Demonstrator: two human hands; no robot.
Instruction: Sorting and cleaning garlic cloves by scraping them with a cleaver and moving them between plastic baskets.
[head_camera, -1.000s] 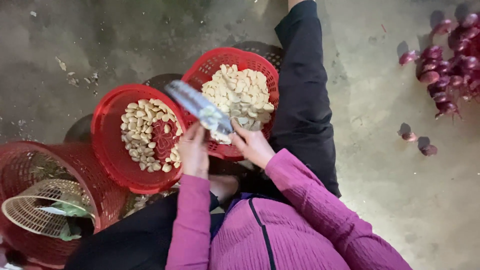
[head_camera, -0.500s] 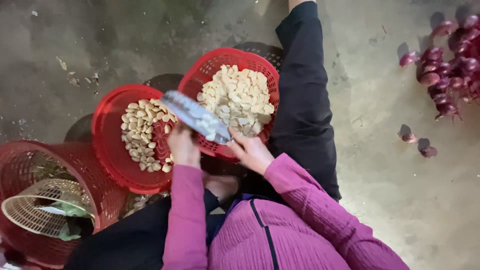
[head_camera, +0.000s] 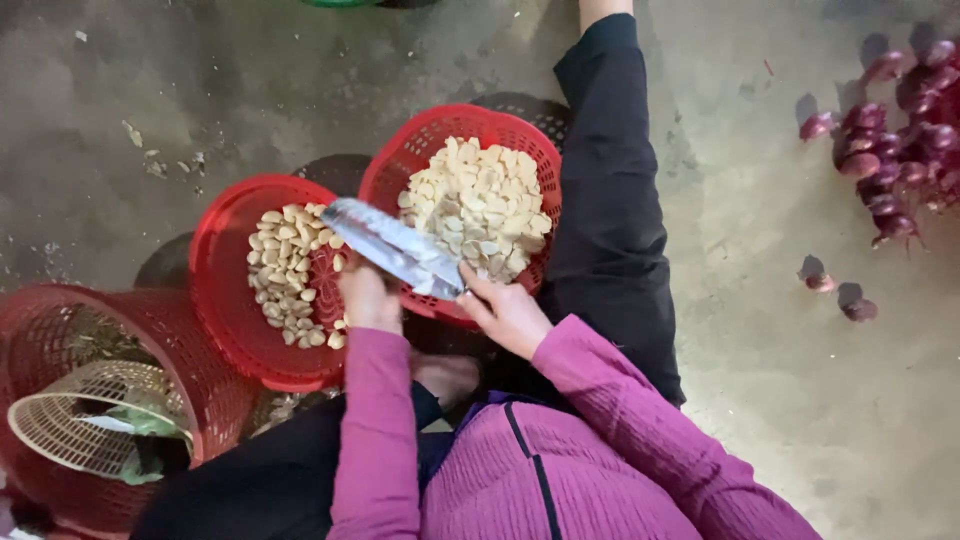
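Compared with half a second back, knife blade (head_camera: 395, 246) swung slightly lower and nearer, tip now over the left basket; both hands barely shifted. Broad flat steel blade lay across the gap between the two red baskets, just far of the hands. Left hand (head_camera: 368, 297) was clenched, likely round the handle, though what it gripped was hidden. Right hand (head_camera: 508, 314) pinched something small at the blade's near right end, probably a garlic clove; cannot tell for sure. Blade looked stiff, fairly heavy, sharp: best held by the handle only. Cloves light, hard, slippery once peeled. Left basket (head_camera: 225, 290) held fewer cloves, right basket (head_camera: 420, 140) was heaped. Tipped red basket (head_camera: 60, 310) with a pale woven basket (head_camera: 70, 440) sat near left. Purple onions (head_camera: 905, 150) lay far right on the concrete floor (head_camera: 780, 380).
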